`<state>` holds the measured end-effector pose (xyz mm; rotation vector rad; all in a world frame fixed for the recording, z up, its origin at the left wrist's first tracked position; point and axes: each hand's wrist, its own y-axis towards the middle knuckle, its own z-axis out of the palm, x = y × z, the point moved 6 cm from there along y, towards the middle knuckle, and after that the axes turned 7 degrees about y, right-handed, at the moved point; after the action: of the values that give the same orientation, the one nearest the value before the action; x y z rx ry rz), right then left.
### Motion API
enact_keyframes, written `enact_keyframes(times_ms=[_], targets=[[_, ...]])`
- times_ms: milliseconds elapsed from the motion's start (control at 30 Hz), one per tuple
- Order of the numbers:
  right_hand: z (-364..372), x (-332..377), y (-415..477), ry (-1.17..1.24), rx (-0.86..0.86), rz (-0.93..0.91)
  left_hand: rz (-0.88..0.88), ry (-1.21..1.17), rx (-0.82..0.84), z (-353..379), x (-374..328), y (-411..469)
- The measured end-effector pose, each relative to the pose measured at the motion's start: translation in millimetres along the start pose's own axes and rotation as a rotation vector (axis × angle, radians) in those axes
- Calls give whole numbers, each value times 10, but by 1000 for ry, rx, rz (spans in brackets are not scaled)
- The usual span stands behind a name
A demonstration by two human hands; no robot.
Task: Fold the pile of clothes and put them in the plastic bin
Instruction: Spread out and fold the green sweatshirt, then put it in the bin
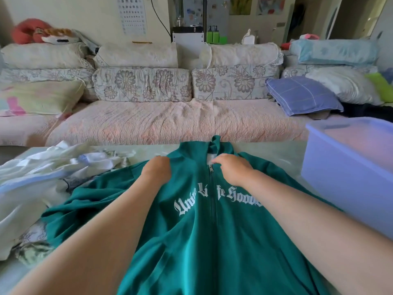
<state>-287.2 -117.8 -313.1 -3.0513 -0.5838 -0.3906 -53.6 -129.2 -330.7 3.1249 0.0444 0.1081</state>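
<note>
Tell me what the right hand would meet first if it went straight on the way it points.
Probably the hood of the teal zip-up hoodie, just beyond the right hand; past it, the pink quilted sofa seat, though depth is unclear.

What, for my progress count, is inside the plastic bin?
Nothing rises above the rim of the plastic bin. Its frosted wall hides the bottom, so folded clothes there cannot be ruled out.
</note>
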Motion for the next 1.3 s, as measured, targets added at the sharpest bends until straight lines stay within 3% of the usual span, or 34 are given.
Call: enact_keyframes(times_ms=[300, 400, 500, 567, 600, 667, 733, 767, 833, 933, 1100, 1200, 1300], targets=[[321, -558, 871, -372, 93, 70, 39, -38, -139, 409, 281, 645], [312, -604, 1036, -343, -32, 86, 24, -144, -312, 273, 487, 725], [127, -565, 1213, -200, -286, 83, -9, -61, -456, -78, 731, 878], [60, -505, 1316, -28, -385, 61, -51, 99, -404, -207, 828, 997], [112, -482, 1375, 76, -341, 49, -105, 184, -332, -208, 847, 1044], [361, -425, 1446, 213, -77, 34, -192, 279, -220, -152, 752, 1085], [614, -441, 1437, 165, 100, 45, -92, 105, -216, -40, 488, 1085], [668, -469, 1424, 135, 94, 49, 5, -19, -174, 85, 353, 1068], [692, -556, 1382, 129, 27, 61, 123, -34, 55, 420, 223, 961], [677, -735, 1312, 189, -8, 124, 4, 27, 268, 797, 461, 813], [419, -959, 1539, 506, -245, 345, -54, -18, 126, 411, 419, 1081], [304, -966, 1748, 435, -313, 458, -73, -138, -19, 195, 379, 1346], [308, -972, 1960, 265, -234, 490, -42, -277, -130, 79, 297, 1572]])
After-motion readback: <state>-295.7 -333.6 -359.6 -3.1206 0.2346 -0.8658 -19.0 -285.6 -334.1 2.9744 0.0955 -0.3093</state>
